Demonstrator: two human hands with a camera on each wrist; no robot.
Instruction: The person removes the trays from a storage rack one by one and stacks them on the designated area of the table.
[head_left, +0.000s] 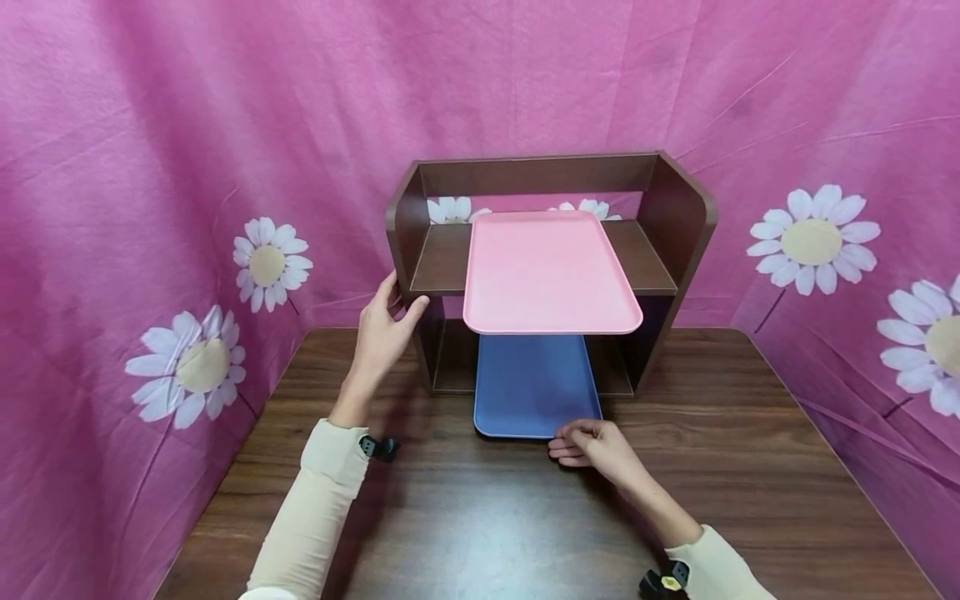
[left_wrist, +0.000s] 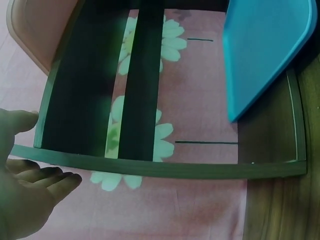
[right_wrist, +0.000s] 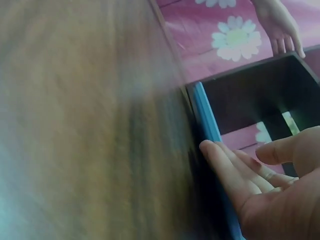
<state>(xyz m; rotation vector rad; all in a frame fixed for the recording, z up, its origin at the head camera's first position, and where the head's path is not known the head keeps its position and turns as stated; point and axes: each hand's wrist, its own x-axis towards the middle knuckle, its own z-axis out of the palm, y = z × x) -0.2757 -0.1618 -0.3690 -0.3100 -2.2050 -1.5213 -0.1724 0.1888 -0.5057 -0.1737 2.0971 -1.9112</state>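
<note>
A brown two-tier shelf [head_left: 540, 177] stands on the wooden table. My left hand [head_left: 381, 333] is at its left side panel, fingers along the outside and thumb by the front edge. In the left wrist view the left hand [left_wrist: 30, 185] has straight fingers, with the panel between them and the thumb. A pink tray [head_left: 551, 275] lies on the upper tier, its front jutting out. Below it, a blue tray [head_left: 532, 387] sticks out of the lower tier. My right hand [head_left: 592, 450] touches its front right corner with extended fingers; the right wrist view shows the thumb raised apart.
Pink cloth [head_left: 525, 75] printed with large daisies hangs behind and on both sides of the table [head_left: 450, 517]. The shelf has an open back, with the cloth showing through. A small black device [head_left: 378, 448] is strapped at each wrist.
</note>
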